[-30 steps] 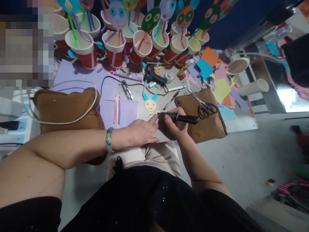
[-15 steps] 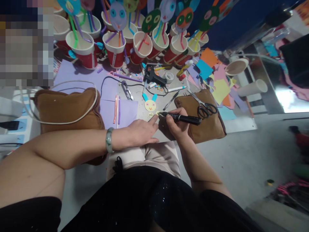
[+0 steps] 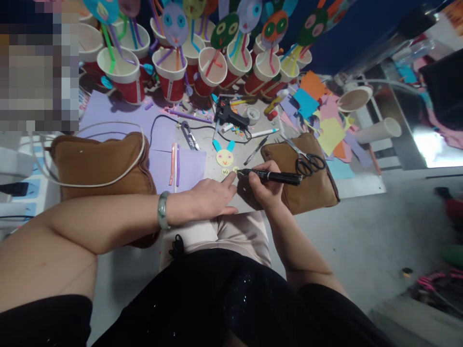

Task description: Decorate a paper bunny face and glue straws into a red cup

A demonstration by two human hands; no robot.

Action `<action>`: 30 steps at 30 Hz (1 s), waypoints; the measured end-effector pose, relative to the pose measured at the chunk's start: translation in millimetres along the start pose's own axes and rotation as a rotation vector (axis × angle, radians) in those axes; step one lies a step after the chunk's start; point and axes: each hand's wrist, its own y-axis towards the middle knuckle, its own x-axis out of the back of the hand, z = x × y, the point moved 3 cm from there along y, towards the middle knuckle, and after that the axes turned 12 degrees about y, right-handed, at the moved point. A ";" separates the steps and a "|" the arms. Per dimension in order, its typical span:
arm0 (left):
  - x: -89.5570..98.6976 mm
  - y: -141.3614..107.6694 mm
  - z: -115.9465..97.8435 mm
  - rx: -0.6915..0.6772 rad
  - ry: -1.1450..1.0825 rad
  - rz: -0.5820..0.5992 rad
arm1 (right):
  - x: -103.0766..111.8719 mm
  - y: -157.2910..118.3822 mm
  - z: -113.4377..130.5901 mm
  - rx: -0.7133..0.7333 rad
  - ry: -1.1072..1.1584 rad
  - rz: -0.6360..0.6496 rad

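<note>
Marker [image 3: 282, 177] and right hand [image 3: 265, 188] have slid slightly rightward since a second ago, and more dark lettering shows on the right disc [image 3: 236, 169]; the left hand [image 3: 213, 197] looks all but unmoved. That small yellow disc lies on the counter [image 3: 211, 164] just below the rabbit face [image 3: 224, 158], with the marker's tip at it. The right hand pinches the marker between thumb and fingers; the left is spread, palm down, its index fingertip at the disc's lower edge, though whether it presses on it I cannot tell. Beside it, the left disc [image 3: 225, 171] already reads "Hi". The right one shows what looks like the same word, partly covered by the tip, so its lettering seems close to complete. The face already has blue ears, pink eyes and a mouth. Face and discs lie apart from the straws [image 3: 172, 164] on the purple paper [image 3: 159, 164], so none of these is joined yet. Farther out are the glue gun [image 3: 231, 114], the scissors [image 3: 307, 159] on a brown pouch [image 3: 314, 193], and cups [image 3: 171, 88] bearing straw-limbed figures that look assembled.
</note>
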 end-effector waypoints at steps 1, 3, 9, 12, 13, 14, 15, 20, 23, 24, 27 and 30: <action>0.2 0.1 0.1 -0.001 -0.001 0.003 | 0.0 -0.2 -0.1 -0.001 0.001 -0.006; 0.3 0.4 0.3 -0.005 -0.010 0.012 | -0.3 -0.3 0.2 0.003 -0.004 -0.006; -1.5 1.4 0.9 0.001 -0.033 0.010 | -1.4 0.6 1.9 -0.010 -0.020 0.031; -1.7 1.5 0.6 -0.004 -0.024 0.011 | -1.2 1.0 2.4 0.019 -0.020 0.045; -1.5 1.6 0.5 -0.005 -0.020 0.013 | -0.8 1.0 2.2 0.036 -0.023 0.044; -1.3 1.7 0.4 -0.005 -0.016 0.018 | -0.2 0.7 1.6 0.050 -0.025 0.035; -1.1 1.9 0.3 -0.005 -0.012 0.024 | 0.6 0.1 0.5 0.057 -0.027 0.024; -3.6 2.8 -1.0 -0.010 0.016 -0.001 | 4.6 -5.4 -10.0 0.022 0.010 -0.070; -8.4 2.4 -2.3 -0.012 0.059 -0.062 | 4.8 -6.5 -12.9 0.019 0.028 -0.127; -10.2 2.3 -2.6 -0.018 0.077 -0.088 | 4.3 -6.0 -12.7 0.024 0.032 -0.142; -13.1 1.8 -3.3 -0.074 0.121 -0.268 | 2.2 -3.0 -10.4 0.035 0.057 -0.160; -13.0 0.5 -5.6 -0.232 0.138 -0.532 | -0.5 0.2 -10.2 0.028 0.099 -0.111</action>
